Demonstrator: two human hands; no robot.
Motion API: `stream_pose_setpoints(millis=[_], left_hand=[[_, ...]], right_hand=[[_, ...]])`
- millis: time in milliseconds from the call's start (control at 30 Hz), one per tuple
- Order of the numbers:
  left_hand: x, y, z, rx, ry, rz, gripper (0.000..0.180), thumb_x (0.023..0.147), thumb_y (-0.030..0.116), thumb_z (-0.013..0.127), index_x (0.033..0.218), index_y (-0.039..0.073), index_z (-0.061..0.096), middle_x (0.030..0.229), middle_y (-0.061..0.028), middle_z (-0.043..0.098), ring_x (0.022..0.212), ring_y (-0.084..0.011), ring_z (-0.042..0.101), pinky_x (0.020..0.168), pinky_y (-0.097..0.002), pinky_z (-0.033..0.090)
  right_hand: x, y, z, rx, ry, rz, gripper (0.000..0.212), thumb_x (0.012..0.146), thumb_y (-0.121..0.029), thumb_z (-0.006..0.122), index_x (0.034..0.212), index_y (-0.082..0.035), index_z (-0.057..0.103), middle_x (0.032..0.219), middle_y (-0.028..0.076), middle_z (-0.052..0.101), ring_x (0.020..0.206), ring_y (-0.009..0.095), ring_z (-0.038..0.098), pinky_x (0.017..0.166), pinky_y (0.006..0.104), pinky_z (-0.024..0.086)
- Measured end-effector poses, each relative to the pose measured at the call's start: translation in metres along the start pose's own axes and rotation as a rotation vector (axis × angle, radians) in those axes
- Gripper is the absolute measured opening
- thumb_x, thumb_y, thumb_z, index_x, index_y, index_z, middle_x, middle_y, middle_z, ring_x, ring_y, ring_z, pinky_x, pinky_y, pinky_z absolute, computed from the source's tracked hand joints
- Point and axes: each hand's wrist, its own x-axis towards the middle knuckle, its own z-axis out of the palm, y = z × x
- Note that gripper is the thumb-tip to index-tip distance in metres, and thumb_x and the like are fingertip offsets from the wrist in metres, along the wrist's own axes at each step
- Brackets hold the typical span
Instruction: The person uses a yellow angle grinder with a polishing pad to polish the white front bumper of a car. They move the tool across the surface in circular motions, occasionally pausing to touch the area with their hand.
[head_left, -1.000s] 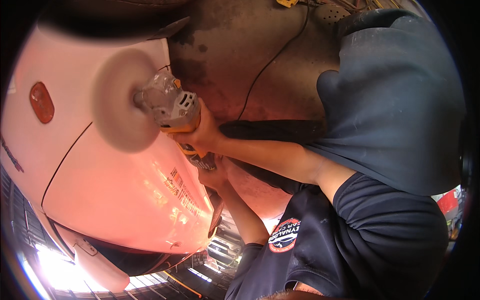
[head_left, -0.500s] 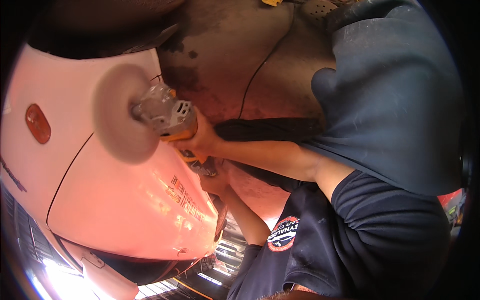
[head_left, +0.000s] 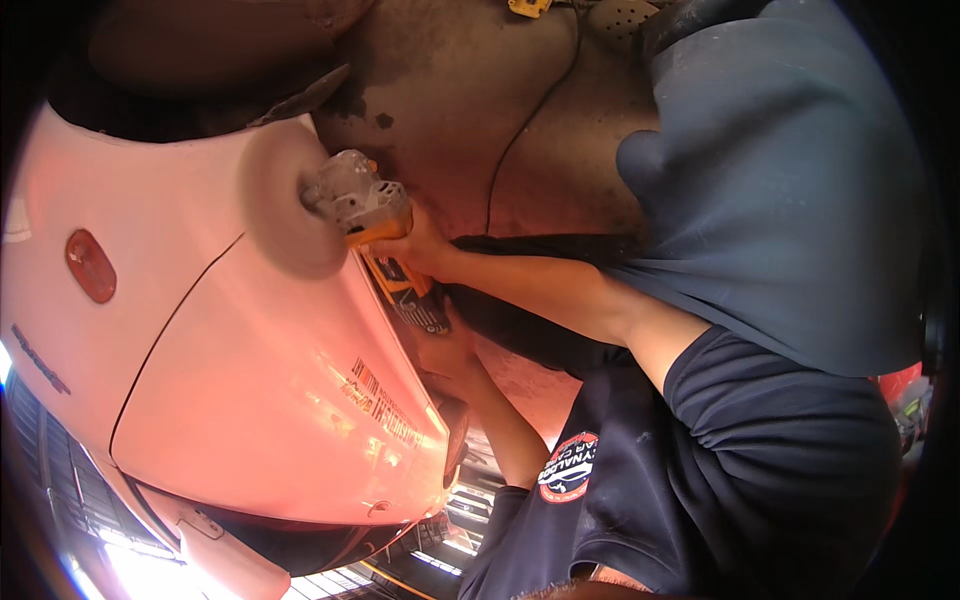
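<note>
A yellow, black and grey power polisher (head_left: 395, 265) is held in both my hands. My right hand (head_left: 425, 245) wraps round its body just behind the grey gear head. My left hand (head_left: 448, 345) is closed on the dark rear end of the tool, its fingers partly hidden. The round polishing pad (head_left: 280, 200) is a spinning blur over the white car's body panel (head_left: 260, 370), which looks pinkish in this light. It overlaps the upper end of the dark panel seam, close to the panel's edge. Whether the pad touches the paint, I cannot tell.
An oval orange-red side lamp (head_left: 91, 266) sits on the panel, left of the pad. The dark wheel arch (head_left: 190, 100) lies beyond. A black cable (head_left: 520, 130) runs across the stained floor (head_left: 450, 110). At the lower left is the car's mirror (head_left: 225, 560). Dark grey cloth (head_left: 780, 190) fills the right.
Polisher and both hands have shifted along the panel toward its edge and the wheel arch. The pad keeps spinning. My view has tilted slightly, so the car sits a little lower and further right.
</note>
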Motion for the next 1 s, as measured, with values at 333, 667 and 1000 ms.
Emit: stream_pose_setpoints(millis=[333,667,1000], left_hand=[[-0.018,0.013,-0.028,-0.1,0.098,0.026,0.066,0.081,0.057,0.077,0.119,0.004,0.071,0.093,-0.0222,0.076,0.084,-0.0421,0.074,0.071,-0.0494,0.058],[-0.042,0.016,-0.013,-0.01,0.005,-0.043,0.07,0.081,0.063,0.075,0.113,0.001,0.073,0.087,-0.0238,0.074,0.08,-0.0448,0.073,0.071,-0.052,0.057],[-0.014,0.01,-0.05,-0.642,0.219,-0.078,0.048,0.087,0.031,0.079,0.093,-0.015,0.067,0.081,-0.022,0.074,0.076,-0.0324,0.075,0.064,-0.0376,0.058]], right_hand=[[-0.016,-0.033,0.023,-0.006,-0.113,-0.114,0.073,0.072,-0.009,0.091,0.132,-0.004,0.05,0.117,0.007,0.066,0.104,0.015,0.065,0.086,0.0304,0.056],[-0.015,-0.018,0.0,-0.018,-0.062,0.062,0.071,0.072,-0.013,0.091,0.13,-0.004,0.051,0.114,0.007,0.067,0.104,0.017,0.067,0.092,0.0337,0.055],[-0.063,-0.099,0.082,-0.392,-0.162,-0.145,0.09,0.059,-0.03,0.099,0.13,-0.005,0.049,0.114,0.009,0.069,0.105,0.02,0.069,0.097,0.0362,0.052]])
